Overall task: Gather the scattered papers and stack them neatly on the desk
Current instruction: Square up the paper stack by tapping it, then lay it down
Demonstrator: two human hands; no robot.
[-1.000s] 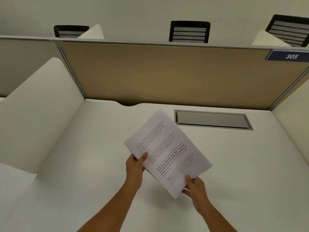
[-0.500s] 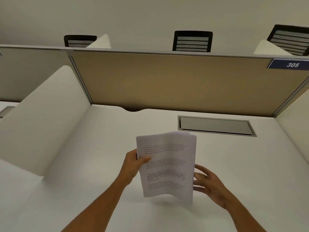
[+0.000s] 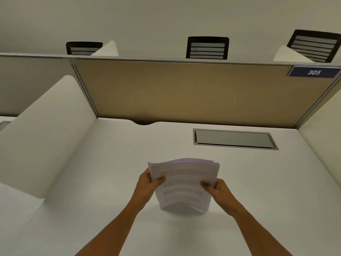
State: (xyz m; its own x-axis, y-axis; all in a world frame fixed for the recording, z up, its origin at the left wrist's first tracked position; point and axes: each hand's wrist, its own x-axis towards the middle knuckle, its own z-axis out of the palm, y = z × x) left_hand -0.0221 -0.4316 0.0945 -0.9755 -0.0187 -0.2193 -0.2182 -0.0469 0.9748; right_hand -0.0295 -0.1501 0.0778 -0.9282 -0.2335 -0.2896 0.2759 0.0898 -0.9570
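A sheaf of printed white papers (image 3: pixel 182 185) stands upright on its bottom edge on the white desk (image 3: pixel 110 182), near the middle front. My left hand (image 3: pixel 147 185) grips its left side, thumb across the printed face. My right hand (image 3: pixel 215 189) grips its right side the same way. The sheets bow slightly toward me and their top edges fan a little.
A grey metal cable hatch (image 3: pixel 234 138) is set into the desk behind the papers to the right. A tan partition (image 3: pixel 184 93) with a blue 305 label (image 3: pixel 313 72) closes the back; white side dividers (image 3: pixel 42 130) flank the desk. Black chair backs (image 3: pixel 207 47) show beyond.
The papers went from tilted and flat in the air to upright on the desk. My right hand, briefly off the sheets, has closed on their right edge.
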